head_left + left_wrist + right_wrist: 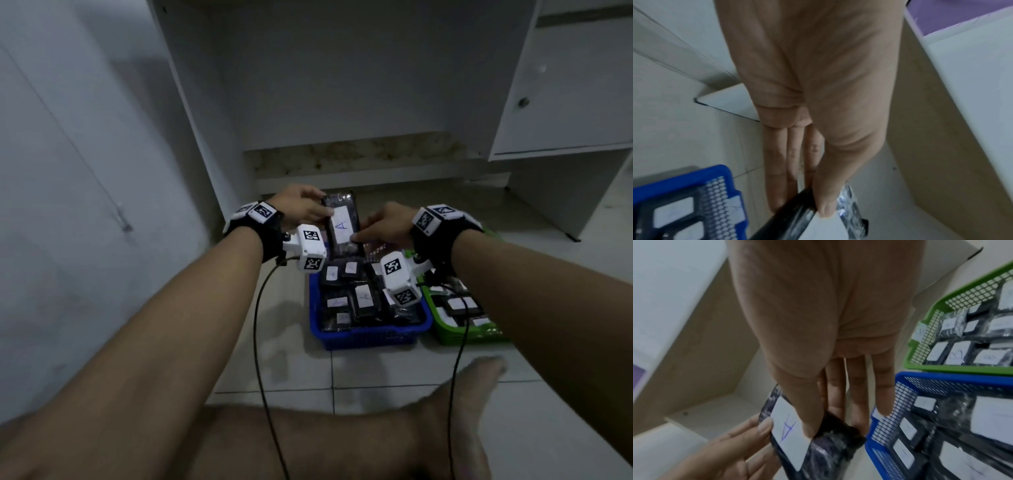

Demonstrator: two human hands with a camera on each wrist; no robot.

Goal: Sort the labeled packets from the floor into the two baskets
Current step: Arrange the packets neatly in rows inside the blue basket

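A dark packet (342, 222) with a white label marked "A" is held up in the air beyond the blue basket (370, 334). My left hand (305, 207) pinches its far left edge, thumb on the label. My right hand (383, 228) pinches its near right corner between thumb and fingers. In the right wrist view the packet (818, 449) shows the "A" label, with the left hand's thumb (764, 426) on the label's edge. The left wrist view shows the packet's dark edge (797, 209) under my thumb. The blue basket holds several labeled packets, and the green basket (455, 329) to its right does too.
Both baskets stand on the tiled floor under a white desk (342, 68), whose side panels rise left and right. A drawer unit (565, 102) stands at the right. My bare leg and foot (455, 394) lie in front. Wrist-camera cables (260, 342) hang down.
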